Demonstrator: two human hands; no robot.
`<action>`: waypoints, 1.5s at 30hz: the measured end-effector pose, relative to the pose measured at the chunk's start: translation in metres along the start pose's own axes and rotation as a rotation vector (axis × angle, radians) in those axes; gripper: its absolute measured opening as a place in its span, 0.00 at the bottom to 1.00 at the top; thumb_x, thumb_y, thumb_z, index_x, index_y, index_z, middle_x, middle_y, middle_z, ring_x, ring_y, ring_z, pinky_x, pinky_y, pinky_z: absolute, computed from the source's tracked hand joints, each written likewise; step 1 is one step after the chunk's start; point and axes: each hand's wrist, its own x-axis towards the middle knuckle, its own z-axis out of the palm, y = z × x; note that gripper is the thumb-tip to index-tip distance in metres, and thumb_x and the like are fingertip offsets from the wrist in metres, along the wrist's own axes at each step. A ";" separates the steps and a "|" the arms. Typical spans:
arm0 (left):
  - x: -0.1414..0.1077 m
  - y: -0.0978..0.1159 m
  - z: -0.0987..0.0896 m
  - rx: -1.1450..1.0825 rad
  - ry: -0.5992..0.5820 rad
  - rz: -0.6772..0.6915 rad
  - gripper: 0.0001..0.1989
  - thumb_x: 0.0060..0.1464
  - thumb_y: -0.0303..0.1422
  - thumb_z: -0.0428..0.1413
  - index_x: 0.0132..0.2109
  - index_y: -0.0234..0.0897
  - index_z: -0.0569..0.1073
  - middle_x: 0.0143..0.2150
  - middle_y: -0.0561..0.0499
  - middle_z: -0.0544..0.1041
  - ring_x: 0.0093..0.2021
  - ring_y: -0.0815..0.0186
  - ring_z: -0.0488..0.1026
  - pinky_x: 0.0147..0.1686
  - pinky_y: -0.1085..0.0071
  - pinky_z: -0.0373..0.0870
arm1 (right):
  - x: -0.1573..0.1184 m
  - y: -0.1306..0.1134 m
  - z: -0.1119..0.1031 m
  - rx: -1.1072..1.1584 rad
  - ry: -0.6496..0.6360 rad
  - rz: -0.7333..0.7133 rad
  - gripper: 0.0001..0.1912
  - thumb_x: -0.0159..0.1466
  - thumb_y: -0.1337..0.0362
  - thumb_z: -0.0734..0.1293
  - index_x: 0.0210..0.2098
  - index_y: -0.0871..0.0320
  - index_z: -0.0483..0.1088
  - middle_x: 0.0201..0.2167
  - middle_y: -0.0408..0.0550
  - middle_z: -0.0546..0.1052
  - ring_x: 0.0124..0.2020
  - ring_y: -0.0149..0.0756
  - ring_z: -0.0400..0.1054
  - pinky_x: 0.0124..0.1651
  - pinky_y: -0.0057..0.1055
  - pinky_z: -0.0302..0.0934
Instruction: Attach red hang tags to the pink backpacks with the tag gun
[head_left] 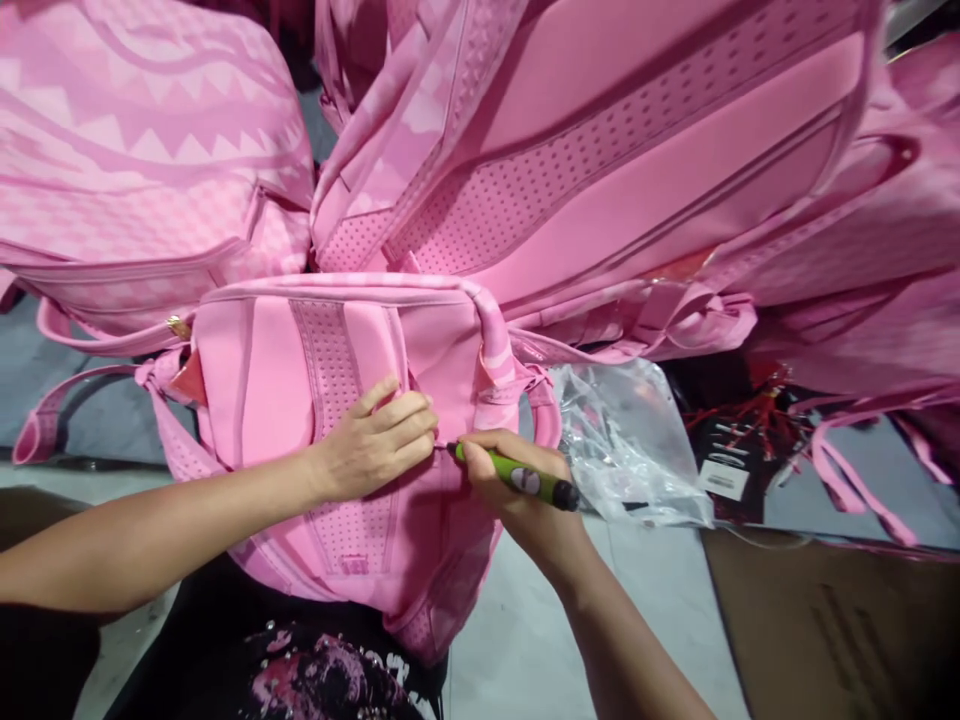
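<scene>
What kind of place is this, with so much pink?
It's probably a bag workshop or packing area, though I can't be sure. Pink backpacks are crowded together, and nearby lie dark tags with red strings and a clear plastic bag.

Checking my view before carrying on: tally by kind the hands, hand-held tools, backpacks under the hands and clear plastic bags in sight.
Hands: 2 (left hand, right hand)
Green pen-like tool: 1
Pink backpack under the hands: 1
Clear plastic bag: 1
Total: 5
</scene>
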 end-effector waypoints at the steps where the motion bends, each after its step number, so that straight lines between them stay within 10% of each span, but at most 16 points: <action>1: 0.000 0.000 -0.001 -0.003 -0.008 0.004 0.08 0.62 0.25 0.51 0.39 0.38 0.74 0.44 0.53 0.79 0.54 0.67 0.71 0.73 0.60 0.43 | 0.000 -0.001 0.001 -0.009 0.017 0.015 0.12 0.62 0.60 0.65 0.25 0.57 0.73 0.19 0.42 0.73 0.19 0.31 0.64 0.24 0.28 0.57; 5: 0.015 -0.009 -0.013 -0.020 -0.121 0.034 0.05 0.60 0.25 0.53 0.39 0.37 0.74 0.42 0.50 0.79 0.49 0.63 0.72 0.62 0.59 0.59 | 0.000 -0.006 0.004 0.005 0.021 -0.026 0.10 0.63 0.61 0.64 0.30 0.56 0.75 0.23 0.44 0.76 0.22 0.32 0.68 0.27 0.27 0.59; 9: 0.058 -0.029 -0.034 -0.036 -0.536 0.175 0.08 0.51 0.34 0.63 0.34 0.36 0.73 0.32 0.49 0.76 0.34 0.60 0.72 0.41 0.60 0.66 | -0.013 -0.003 0.004 -0.240 0.089 0.027 0.13 0.62 0.62 0.65 0.22 0.56 0.73 0.17 0.43 0.73 0.19 0.33 0.67 0.26 0.28 0.57; 13: 0.089 -0.030 -0.054 0.019 -0.816 0.108 0.07 0.49 0.33 0.64 0.33 0.33 0.76 0.32 0.44 0.79 0.36 0.55 0.75 0.42 0.57 0.64 | -0.045 0.005 0.010 0.007 0.233 -0.304 0.13 0.66 0.59 0.66 0.47 0.55 0.76 0.36 0.48 0.81 0.36 0.36 0.76 0.40 0.29 0.68; 19: 0.096 0.005 -0.123 -0.048 -0.708 0.010 0.06 0.56 0.30 0.56 0.31 0.38 0.75 0.31 0.49 0.79 0.35 0.59 0.76 0.39 0.62 0.62 | -0.059 -0.035 0.012 -0.011 0.644 -0.818 0.23 0.69 0.60 0.65 0.62 0.53 0.63 0.44 0.51 0.80 0.43 0.38 0.76 0.46 0.33 0.70; 23: 0.091 0.035 -0.157 -0.028 -0.683 -0.239 0.06 0.56 0.33 0.57 0.31 0.38 0.75 0.30 0.49 0.79 0.31 0.58 0.75 0.32 0.65 0.61 | -0.051 -0.061 -0.007 -0.088 0.545 -1.046 0.23 0.69 0.59 0.65 0.62 0.55 0.62 0.37 0.47 0.80 0.36 0.35 0.74 0.40 0.32 0.69; 29: 0.058 0.043 -0.121 -0.355 -0.690 -0.157 0.10 0.62 0.36 0.53 0.44 0.38 0.76 0.41 0.49 0.81 0.40 0.63 0.78 0.38 0.70 0.69 | -0.052 -0.013 0.015 -0.082 0.446 -0.944 0.18 0.70 0.62 0.62 0.58 0.57 0.66 0.33 0.48 0.77 0.32 0.36 0.71 0.35 0.34 0.67; 34: 0.077 0.027 -0.110 -0.003 -0.431 -0.009 0.17 0.60 0.35 0.56 0.55 0.37 0.71 0.58 0.43 0.73 0.59 0.54 0.67 0.57 0.57 0.63 | -0.047 0.022 0.022 -0.054 0.487 -0.885 0.24 0.67 0.68 0.64 0.62 0.55 0.64 0.42 0.52 0.78 0.41 0.40 0.73 0.42 0.38 0.69; 38: 0.106 0.010 -0.094 0.173 -0.697 -0.100 0.44 0.48 0.41 0.67 0.67 0.37 0.57 0.61 0.39 0.68 0.58 0.48 0.65 0.54 0.53 0.64 | -0.060 0.019 0.033 -0.062 0.495 -0.850 0.26 0.65 0.69 0.66 0.62 0.54 0.64 0.44 0.53 0.79 0.43 0.43 0.75 0.45 0.42 0.70; 45: 0.114 0.003 -0.058 0.248 -0.844 0.025 0.49 0.47 0.47 0.66 0.69 0.34 0.54 0.62 0.36 0.66 0.58 0.48 0.64 0.55 0.53 0.61 | -0.086 0.031 0.041 -0.091 0.468 -0.767 0.27 0.65 0.72 0.66 0.62 0.57 0.64 0.48 0.56 0.79 0.52 0.45 0.73 0.53 0.43 0.72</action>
